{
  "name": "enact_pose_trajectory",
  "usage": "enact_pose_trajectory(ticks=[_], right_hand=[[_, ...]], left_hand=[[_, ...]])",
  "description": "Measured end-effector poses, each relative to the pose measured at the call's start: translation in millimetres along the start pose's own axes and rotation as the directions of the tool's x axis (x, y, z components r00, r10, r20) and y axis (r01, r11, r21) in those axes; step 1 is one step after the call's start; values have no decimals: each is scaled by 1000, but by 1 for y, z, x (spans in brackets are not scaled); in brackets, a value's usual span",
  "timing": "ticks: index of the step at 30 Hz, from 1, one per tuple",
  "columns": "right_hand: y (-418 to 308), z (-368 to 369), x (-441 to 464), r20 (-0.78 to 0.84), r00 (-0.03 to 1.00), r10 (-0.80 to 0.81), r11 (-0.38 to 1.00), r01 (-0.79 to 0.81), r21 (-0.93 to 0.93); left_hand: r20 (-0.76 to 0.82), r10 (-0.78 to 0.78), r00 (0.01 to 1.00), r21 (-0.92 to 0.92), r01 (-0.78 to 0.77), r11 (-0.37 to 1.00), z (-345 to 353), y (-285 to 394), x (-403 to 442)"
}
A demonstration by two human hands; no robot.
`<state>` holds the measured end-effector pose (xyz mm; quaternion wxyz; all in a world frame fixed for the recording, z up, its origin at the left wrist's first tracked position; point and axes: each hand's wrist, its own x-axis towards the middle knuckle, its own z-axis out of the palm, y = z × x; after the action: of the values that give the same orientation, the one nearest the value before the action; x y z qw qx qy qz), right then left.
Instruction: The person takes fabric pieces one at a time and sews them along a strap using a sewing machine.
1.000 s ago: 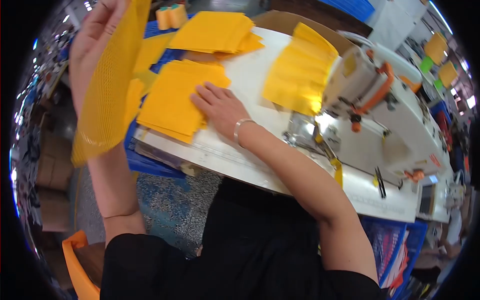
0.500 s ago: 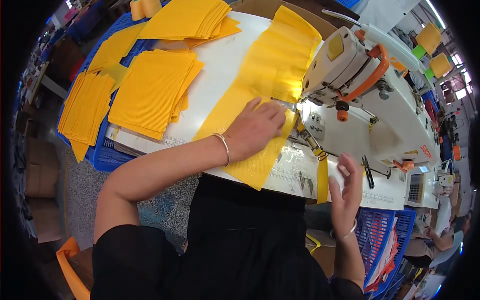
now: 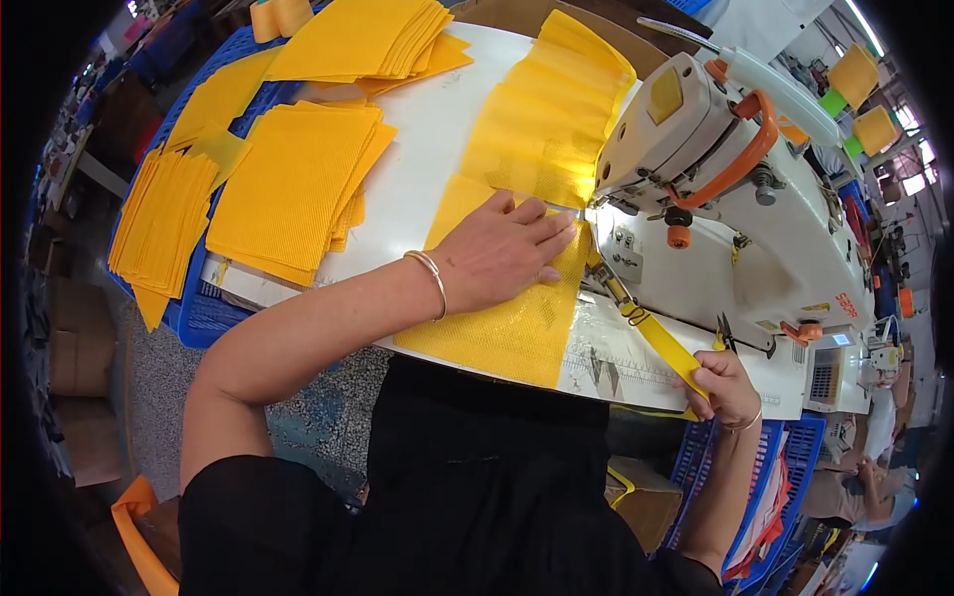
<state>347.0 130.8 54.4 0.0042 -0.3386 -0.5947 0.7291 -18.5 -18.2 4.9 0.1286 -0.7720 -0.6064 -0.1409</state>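
Observation:
My left hand [image 3: 507,250] lies palm down with fingers spread on a yellow mesh piece [image 3: 497,343], just left of the needle area of the sewing machine [image 3: 696,129]. Another yellow piece [image 3: 547,109] lies behind it, its edge reaching the machine's foot. At the right, my right hand [image 3: 727,385] pinches a yellow strip [image 3: 664,343], which runs from a metal guide [image 3: 618,288] near the needle. Small black snips [image 3: 725,333] lie just behind my right hand.
Stacks of yellow pieces [image 3: 288,184] lie on the table's left, others [image 3: 164,214] on a blue basket [image 3: 199,316]. Thread spools [image 3: 281,18] stand at the back left. A blue crate [image 3: 795,467] is below the right edge. A person [image 3: 870,492] is at the far right.
My left hand went from the left stack to the mesh piece, now laid by the needle. My right hand came down to the strip and took hold of it, pulling it rightward.

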Motion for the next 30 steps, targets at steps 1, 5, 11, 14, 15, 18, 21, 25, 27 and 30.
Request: enact_pose_trajectory(ticks=[1, 5, 11, 14, 15, 18, 21, 25, 27, 30], right_hand=[[-1, 1, 0, -1, 1000, 23, 999, -23, -39], [-1, 1, 1, 10, 1000, 28, 994, -27, -104], [-2, 2, 1, 20, 999, 27, 996, -25, -87], [0, 1, 0, 32, 999, -1, 998, 3, -67], [1, 1, -1, 34, 999, -13, 998, 15, -58], [3, -1, -2, 38, 998, -41, 999, 42, -27], [7, -3, -2, 52, 995, -81, 997, 79, 24], [12, -7, -4, 47, 990, -132, 990, 130, 46], [20, -9, -4, 43, 988, -150, 987, 147, 57], [33, -21, -4, 113, 956, -272, 958, 258, 126]], left_hand=[[20, 3, 1000, 8, -3, 1000, 0, 0, 1], [23, 10, 1000, 1, -10, 1000, 2, -3, 6], [36, -16, 999, -34, 17, 999, 7, -5, 17], [26, -39, 999, -43, 40, 998, 8, -4, 20], [19, -49, 999, -51, 50, 997, 8, -3, 21], [2, -55, 998, -62, 55, 997, 11, -2, 22], [-29, -62, 998, -73, 60, 996, 15, -4, 21], [-91, -56, 994, -87, 48, 995, 18, -5, 25], [-108, -50, 993, -92, 40, 995, 21, -5, 24], [-160, -64, 985, -134, 42, 990, 25, -2, 23]])
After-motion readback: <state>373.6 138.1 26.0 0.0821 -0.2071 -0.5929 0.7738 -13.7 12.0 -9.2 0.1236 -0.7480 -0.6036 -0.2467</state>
